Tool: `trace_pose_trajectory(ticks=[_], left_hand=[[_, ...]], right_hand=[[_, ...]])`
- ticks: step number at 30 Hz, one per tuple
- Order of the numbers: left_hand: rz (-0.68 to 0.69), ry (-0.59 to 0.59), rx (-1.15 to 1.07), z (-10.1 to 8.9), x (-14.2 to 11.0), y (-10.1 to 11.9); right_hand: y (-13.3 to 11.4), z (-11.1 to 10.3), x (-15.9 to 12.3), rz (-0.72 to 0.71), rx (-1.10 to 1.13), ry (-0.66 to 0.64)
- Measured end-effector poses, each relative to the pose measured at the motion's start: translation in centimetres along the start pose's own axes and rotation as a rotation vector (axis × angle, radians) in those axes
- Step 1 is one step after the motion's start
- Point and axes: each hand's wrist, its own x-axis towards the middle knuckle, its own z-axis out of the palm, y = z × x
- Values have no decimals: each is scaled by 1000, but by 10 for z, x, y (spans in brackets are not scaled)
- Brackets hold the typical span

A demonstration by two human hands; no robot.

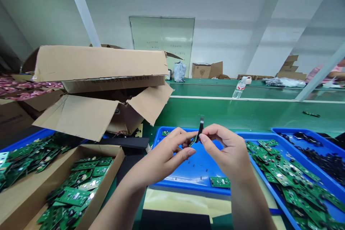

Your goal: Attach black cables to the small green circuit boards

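Above the middle blue tray (pixel 180 183), my left hand (pixel 168 156) is closed on a small green circuit board (pixel 193 141), mostly covered by the fingers. My right hand (pixel 229 147) pinches a thin, black curved strip (pixel 201 125) that rises from the board's end. Whether the strip is fixed to the board, I cannot tell. In the tray below lie a loose green circuit board (pixel 220 182) and several tiny dark pieces, too small to name. Another board (pixel 165 133) shows at the tray's far left corner.
Heaps of circuit boards fill a cardboard box (pixel 118 152) on the left and a blue tray (pixel 244 137) on the right. Black parts (pixel 327 160) lie in the far-right tray. Open cartons (pixel 102 63) stand back left. A water bottle (pixel 239 88) is beyond, with a person partly visible far right.
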Motion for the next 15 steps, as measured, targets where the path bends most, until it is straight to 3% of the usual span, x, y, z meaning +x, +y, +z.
trace_pose_trajectory(ticks=[4, 15], left_hand=[[-43, 20, -120, 1, 2, 0], [-53, 81, -166, 3, 0, 4]], right_hand=[[0, 0, 0, -51, -1, -4], [2, 0, -1, -257, -13, -59]])
